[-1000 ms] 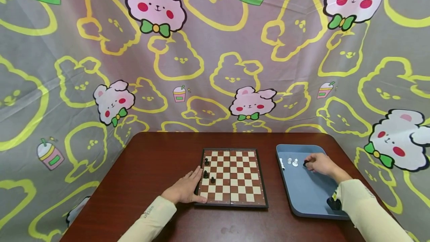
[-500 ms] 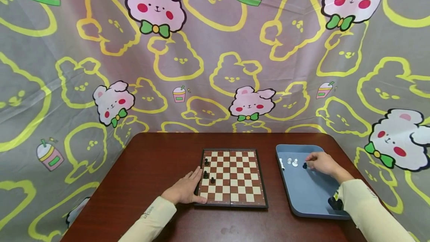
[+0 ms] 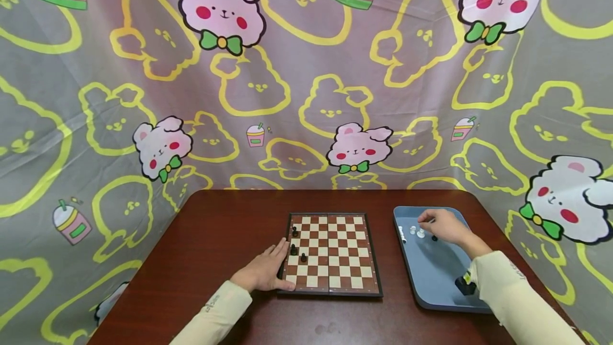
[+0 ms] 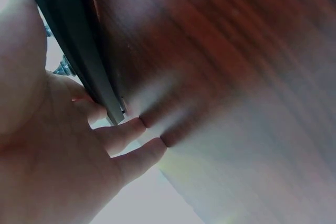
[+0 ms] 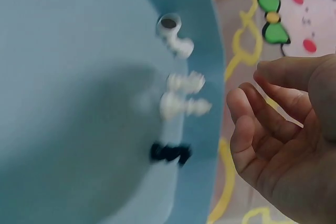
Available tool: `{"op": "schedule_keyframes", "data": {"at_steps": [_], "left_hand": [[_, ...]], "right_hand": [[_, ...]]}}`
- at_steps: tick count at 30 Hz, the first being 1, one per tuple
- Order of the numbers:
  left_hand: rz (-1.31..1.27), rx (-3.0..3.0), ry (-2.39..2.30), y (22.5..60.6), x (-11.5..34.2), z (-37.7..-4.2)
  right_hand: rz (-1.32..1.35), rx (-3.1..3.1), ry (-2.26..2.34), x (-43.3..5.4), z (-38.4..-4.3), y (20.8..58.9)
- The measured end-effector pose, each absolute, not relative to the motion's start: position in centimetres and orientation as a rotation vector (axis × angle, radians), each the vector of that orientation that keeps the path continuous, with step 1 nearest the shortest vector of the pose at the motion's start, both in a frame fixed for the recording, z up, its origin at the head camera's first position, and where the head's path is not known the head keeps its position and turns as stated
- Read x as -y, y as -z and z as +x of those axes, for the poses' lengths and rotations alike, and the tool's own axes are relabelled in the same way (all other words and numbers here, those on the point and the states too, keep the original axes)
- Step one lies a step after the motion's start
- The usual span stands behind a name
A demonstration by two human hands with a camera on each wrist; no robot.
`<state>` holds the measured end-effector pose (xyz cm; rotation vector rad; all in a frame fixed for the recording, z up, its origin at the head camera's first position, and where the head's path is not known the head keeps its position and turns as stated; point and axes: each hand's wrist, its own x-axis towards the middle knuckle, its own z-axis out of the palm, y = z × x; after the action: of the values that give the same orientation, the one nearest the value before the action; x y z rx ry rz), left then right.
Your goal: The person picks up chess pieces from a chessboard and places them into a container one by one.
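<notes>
My left hand [image 3: 262,270] rests along the left edge of a folding chessboard [image 3: 341,260], thumb over its near corner. In the left wrist view its fingertips [image 4: 157,148] touch the table beside the dark board edge. Three black chess pieces stand on the board's left side, among them a pawn [image 3: 304,257]. Above a blue-grey tray [image 3: 431,286], my right hand [image 3: 445,226] hovers with loosely bent fingers and holds nothing. Below it stand a black knight [image 5: 170,152] and two white chess pieces, the taller one [image 5: 184,106] beside the shorter [image 5: 185,82].
Another white chess piece [image 5: 178,38] lies on its side by the tray wall, its dark base showing. The brown table [image 3: 230,217] carries board and tray. A cartoon-printed cloth [image 3: 306,95] hangs behind and at both sides.
My right hand has let go of the black knight, which now stands in the tray, and has moved left over the white chess pieces. The left hand stays in place.
</notes>
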<state>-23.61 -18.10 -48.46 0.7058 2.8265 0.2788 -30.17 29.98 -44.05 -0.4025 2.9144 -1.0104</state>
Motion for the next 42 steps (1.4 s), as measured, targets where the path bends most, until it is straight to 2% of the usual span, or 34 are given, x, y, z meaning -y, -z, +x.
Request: {"op": "schedule_keyframes", "data": {"at_steps": [13,24,42], "left_hand": [[0.7,-2.829,-0.266,48.4,18.0,-23.7],[0.709,-2.832,-0.274,48.4,18.0,-23.6],[0.69,-2.828,-0.273,48.5,17.9,-23.8]], "right_hand": [[-0.567,-2.877,1.055,-24.3,-30.5,42.6],[-0.601,-2.843,1.007,-19.3,-30.2,43.6],[-0.82,-2.63,1.092,-11.4,-28.9,45.2]]}}
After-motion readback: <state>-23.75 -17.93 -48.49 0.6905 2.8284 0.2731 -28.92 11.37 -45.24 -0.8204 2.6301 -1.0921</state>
